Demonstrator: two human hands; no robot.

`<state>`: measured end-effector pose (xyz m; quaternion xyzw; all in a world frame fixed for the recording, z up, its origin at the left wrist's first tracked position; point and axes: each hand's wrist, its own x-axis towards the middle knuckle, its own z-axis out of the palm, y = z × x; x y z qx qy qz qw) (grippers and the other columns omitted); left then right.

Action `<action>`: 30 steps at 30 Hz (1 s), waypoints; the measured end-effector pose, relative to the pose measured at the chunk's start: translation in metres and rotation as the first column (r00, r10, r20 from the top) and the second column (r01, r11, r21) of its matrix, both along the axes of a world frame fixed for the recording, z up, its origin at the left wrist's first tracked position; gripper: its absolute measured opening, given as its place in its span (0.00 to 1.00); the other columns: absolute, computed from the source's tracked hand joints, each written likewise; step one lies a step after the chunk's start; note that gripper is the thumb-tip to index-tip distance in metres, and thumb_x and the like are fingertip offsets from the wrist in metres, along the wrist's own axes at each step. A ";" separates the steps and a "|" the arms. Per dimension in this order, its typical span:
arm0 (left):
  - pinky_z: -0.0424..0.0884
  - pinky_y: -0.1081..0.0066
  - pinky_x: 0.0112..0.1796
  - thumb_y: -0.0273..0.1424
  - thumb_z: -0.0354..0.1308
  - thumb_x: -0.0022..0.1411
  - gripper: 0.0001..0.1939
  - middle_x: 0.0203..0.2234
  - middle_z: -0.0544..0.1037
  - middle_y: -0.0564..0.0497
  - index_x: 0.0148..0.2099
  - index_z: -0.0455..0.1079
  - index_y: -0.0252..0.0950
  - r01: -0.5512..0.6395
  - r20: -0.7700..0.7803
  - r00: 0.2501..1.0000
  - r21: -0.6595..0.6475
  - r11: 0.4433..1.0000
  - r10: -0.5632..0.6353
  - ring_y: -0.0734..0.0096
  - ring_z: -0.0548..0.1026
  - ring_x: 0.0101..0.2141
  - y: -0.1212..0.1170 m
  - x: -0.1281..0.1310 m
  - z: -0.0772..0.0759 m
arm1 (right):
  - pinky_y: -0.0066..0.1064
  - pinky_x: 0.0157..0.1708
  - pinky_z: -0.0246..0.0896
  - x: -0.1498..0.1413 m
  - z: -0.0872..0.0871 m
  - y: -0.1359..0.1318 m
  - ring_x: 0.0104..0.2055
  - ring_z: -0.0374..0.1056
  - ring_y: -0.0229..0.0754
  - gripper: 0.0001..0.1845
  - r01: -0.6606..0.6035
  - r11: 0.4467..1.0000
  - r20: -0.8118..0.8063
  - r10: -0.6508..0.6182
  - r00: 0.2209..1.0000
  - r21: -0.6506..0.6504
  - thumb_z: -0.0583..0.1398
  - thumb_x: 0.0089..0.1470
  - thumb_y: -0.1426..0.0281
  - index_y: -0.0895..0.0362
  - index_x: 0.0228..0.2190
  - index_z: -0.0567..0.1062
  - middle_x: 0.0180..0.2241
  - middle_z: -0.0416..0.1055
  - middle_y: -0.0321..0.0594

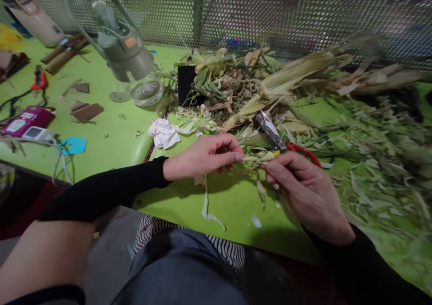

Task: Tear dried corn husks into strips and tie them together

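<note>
Between my two hands runs a thin, pale green twisted strand of corn husk (254, 159), held low over the green table. My left hand (211, 156) pinches its left end between thumb and fingertips. At the other end, my right hand (300, 183) grips it between thumb and forefinger. Loose strips dangle below the strand, one of them a long pale ribbon (206, 203) under my left hand. Just beyond my right hand lie scissors (273, 134) with red handles, blades pointing away and parted slightly. A small yellow bit shows beside my right fingertips.
A heap of dried husks (232, 84) fills the back, with green shreds (381, 161) at right. A crumpled tissue (164, 133) and a water bottle (130, 59) stand left of it. Farther left are a purple box (27, 120), cables and red-handled pliers (38, 78). A perforated screen (249, 16) closes the back.
</note>
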<state>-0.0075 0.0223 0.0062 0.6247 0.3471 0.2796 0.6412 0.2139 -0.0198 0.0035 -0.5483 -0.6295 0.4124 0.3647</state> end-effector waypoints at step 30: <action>0.56 0.75 0.28 0.32 0.57 0.56 0.07 0.26 0.64 0.58 0.37 0.67 0.35 0.108 -0.017 0.994 0.032 0.994 -0.108 0.80 0.59 0.26 -0.014 0.008 0.001 | 0.30 0.21 0.46 -0.010 -0.002 -0.012 0.20 0.51 0.34 0.20 -0.248 0.951 0.168 0.219 0.961 0.184 0.57 0.62 0.66 0.54 0.19 0.63 0.18 0.54 0.31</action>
